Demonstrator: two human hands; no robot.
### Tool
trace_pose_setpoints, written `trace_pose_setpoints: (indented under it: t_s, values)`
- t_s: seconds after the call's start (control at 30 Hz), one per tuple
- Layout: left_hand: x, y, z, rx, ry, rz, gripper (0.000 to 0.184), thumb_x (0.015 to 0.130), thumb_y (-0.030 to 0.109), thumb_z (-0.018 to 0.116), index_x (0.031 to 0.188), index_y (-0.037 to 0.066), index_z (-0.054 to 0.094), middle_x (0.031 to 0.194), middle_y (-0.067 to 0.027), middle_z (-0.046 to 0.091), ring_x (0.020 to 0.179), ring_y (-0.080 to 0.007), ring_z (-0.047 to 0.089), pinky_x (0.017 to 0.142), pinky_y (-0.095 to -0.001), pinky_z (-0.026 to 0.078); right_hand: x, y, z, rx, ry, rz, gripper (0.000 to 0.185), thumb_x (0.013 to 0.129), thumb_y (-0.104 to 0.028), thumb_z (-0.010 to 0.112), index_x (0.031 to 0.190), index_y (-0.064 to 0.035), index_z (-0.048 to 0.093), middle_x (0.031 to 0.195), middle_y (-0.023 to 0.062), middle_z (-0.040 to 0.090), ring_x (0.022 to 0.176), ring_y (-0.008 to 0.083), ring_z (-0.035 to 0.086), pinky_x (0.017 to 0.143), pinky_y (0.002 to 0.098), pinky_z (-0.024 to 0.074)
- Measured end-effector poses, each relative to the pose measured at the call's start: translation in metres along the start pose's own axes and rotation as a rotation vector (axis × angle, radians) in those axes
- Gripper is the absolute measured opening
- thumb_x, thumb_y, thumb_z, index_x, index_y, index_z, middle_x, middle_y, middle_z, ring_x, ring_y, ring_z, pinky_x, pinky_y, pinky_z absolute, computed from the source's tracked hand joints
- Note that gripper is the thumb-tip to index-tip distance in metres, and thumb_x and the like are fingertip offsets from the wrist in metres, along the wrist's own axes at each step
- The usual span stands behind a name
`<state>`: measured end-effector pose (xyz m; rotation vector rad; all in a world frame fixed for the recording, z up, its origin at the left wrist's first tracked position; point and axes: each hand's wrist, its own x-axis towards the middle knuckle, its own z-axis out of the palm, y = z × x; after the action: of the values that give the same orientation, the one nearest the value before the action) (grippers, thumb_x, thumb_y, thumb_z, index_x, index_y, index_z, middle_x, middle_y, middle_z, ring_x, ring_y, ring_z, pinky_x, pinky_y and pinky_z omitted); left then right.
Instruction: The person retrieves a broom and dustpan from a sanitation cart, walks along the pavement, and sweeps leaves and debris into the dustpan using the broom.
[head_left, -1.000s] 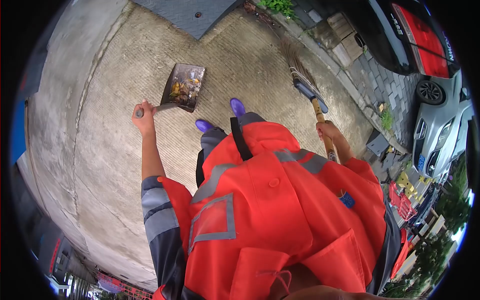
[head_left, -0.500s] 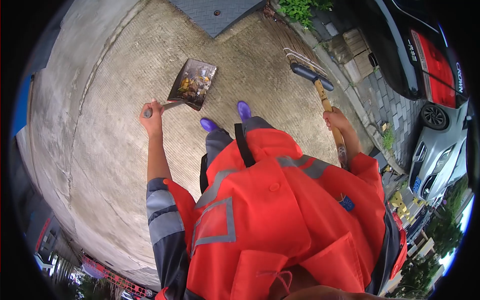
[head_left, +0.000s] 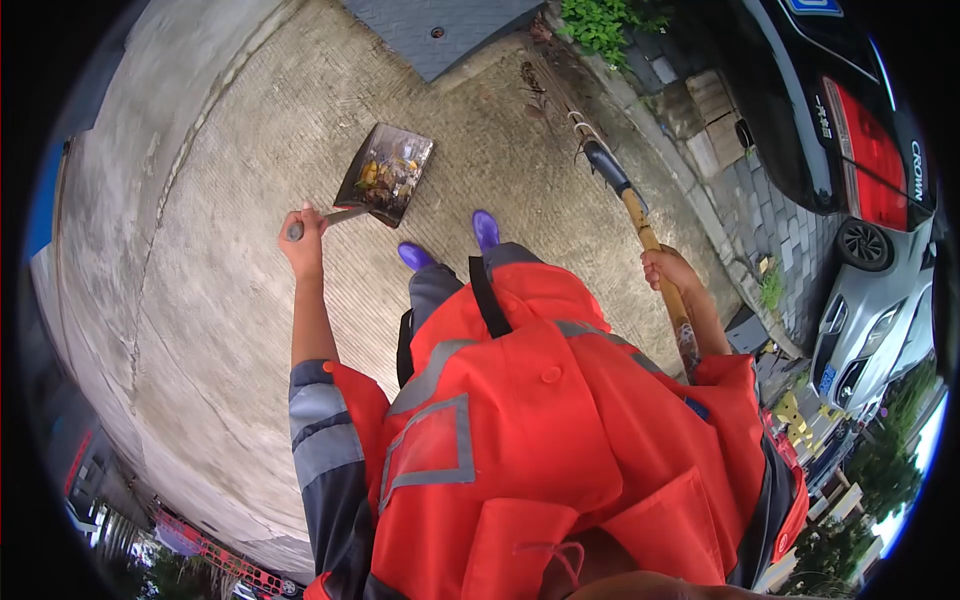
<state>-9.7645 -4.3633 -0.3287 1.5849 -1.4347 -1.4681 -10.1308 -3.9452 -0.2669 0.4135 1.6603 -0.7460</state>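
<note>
My left hand (head_left: 302, 243) is closed around the handle of a long-handled dustpan (head_left: 352, 182). The pan lies in front of my feet, with yellow and brown leaves (head_left: 376, 173) and other litter in it. On the other side, my right hand (head_left: 672, 271) grips the bamboo handle of a broom (head_left: 641, 222). Its dark head (head_left: 604, 163) points forward and appears nearly edge-on, and its bristles reach toward the ground beside the curb. Scattered dark leaf bits (head_left: 533, 85) lie close to the bristles. Both tools are apart from each other.
A stone curb (head_left: 690, 172) and grey paving run along the right. A black car (head_left: 800, 110) and a silver car (head_left: 868, 320) stand beyond it. Ahead is a grey tiled slab (head_left: 440, 38), with a green plant (head_left: 603, 28) to its right. Purple shoes (head_left: 485, 230) stand behind the dustpan.
The broom head has turned from broadside to nearly edge-on and shifted slightly, and my right hand has moved slightly back. Dark leaf bits now show by the bristles. The dustpan has barely moved.
</note>
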Motion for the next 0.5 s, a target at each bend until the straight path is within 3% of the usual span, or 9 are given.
trace_pose_setpoints:
  t_s: [0.27,0.43,0.5]
  values:
    - [0.006,0.000,0.011,0.013,0.022,-0.006,0.028,0.083,0.017,0.056,0.062,-0.001,0.048,0.065,-0.0054,0.053,0.061,-0.0089,0.051,0.060,-0.0244,0.052,0.121,-0.088,-0.005,-0.079,-0.054,-0.079,0.009,0.070,-0.010,0.051,0.065,-0.0052,0.046,0.050,0.0018,0.043,0.040,0.0103,0.042,0.037,0.0235,0.0360]
    - [-0.003,-0.004,0.005,0.038,0.008,0.026,0.028,0.083,0.018,0.057,0.063,-0.001,0.049,0.064,-0.0050,0.053,0.059,-0.0087,0.051,0.057,-0.0240,0.051,0.075,-0.094,0.016,-0.467,-0.037,-0.113,0.010,0.069,-0.012,0.052,0.069,-0.0043,0.045,0.053,0.0029,0.045,0.041,0.0104,0.043,0.036,0.0250,0.0372]
    - [-0.003,-0.002,0.003,0.017,0.017,0.030,0.028,0.083,0.018,0.057,0.063,-0.002,0.049,0.064,-0.0052,0.053,0.059,-0.0086,0.051,0.057,-0.0239,0.051,0.050,-0.076,0.016,-0.467,0.031,-0.106,0.012,0.068,-0.011,0.053,0.073,-0.0029,0.046,0.054,0.0036,0.046,0.041,0.0110,0.043,0.036,0.0260,0.0374]
